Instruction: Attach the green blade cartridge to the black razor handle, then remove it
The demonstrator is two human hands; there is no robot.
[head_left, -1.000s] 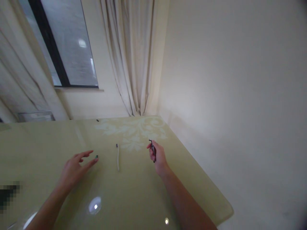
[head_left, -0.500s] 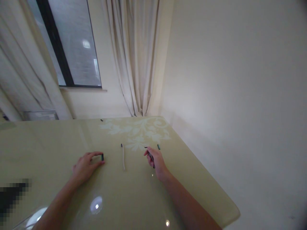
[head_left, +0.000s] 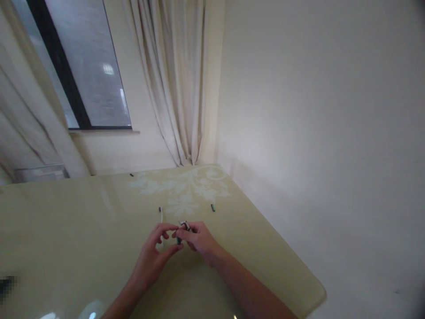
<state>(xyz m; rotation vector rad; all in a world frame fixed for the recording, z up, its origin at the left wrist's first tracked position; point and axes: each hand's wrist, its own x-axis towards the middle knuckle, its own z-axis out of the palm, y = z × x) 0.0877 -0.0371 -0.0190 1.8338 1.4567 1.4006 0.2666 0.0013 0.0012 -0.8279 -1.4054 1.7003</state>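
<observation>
Over the table, my two hands meet. My left hand (head_left: 155, 250) pinches a small dark green cylinder (head_left: 178, 241), which looks like a battery, between thumb and fingers. My right hand (head_left: 203, 244) is closed round a small dark object with a pale end (head_left: 184, 224); its kind does not show. The right fingertips are at the upper end of the cylinder. Behind my left fingers lies a thin white stick with a dark tip (head_left: 160, 210), partly hidden by the hand. A second dark green cylinder (head_left: 213, 208) lies beyond my right hand.
The glossy pale yellow table (head_left: 265, 252) has a white floral pattern near its far corner. A small dark piece (head_left: 131, 175) lies at the far edge. A wall (head_left: 315, 133) runs along the right side; curtains (head_left: 172, 88) and a window (head_left: 89, 66) stand behind.
My left hand has moved right with the cylinder, and my right hand has come left and nearer with the dark object. The hands are now together. The view has shifted slightly.
</observation>
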